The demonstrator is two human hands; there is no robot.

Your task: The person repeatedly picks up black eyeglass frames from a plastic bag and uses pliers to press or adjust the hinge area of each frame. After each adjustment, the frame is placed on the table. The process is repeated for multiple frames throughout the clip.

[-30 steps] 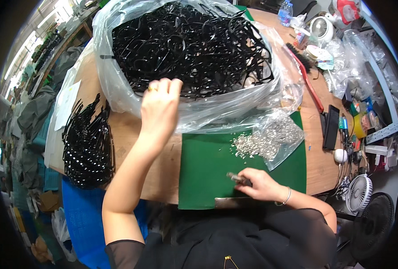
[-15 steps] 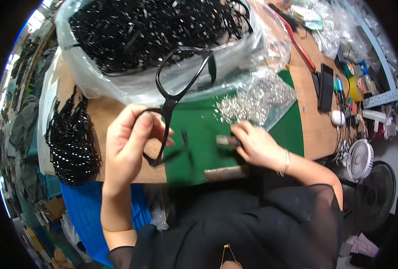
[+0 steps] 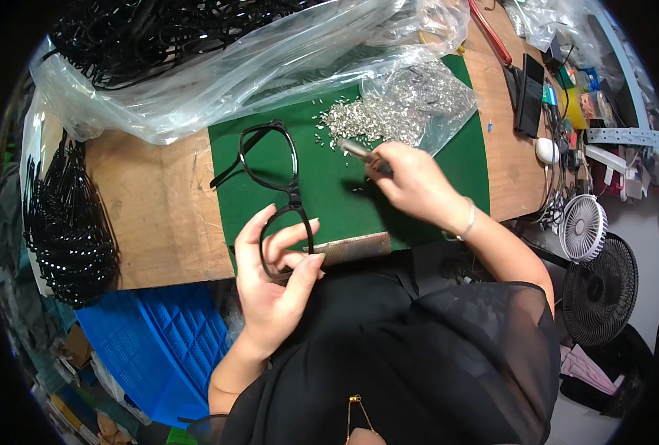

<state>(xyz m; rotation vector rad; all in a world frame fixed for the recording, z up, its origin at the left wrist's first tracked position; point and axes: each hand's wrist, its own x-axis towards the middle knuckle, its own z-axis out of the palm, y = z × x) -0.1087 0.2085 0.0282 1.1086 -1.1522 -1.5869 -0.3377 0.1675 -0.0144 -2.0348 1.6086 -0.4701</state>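
Over the green mat (image 3: 418, 200), left hand (image 3: 277, 289) grips a glossy black eyeglass frame (image 3: 274, 174); right hand (image 3: 411, 182) pinches a small metal tool (image 3: 355, 149).

The one view comes from a camera on my head, looking steeply down and close over my hands, my lap and the near edge of the tabletop (image 3: 159, 222), with the fisheye bending its rim.

An eyewear assembly workshop: a worn wooden table (image 3: 159, 222) carries a green cutting mat (image 3: 418, 185), a clear plastic bag of black spectacle frames (image 3: 218, 44) and a heap of small silver metal parts (image 3: 396, 111).
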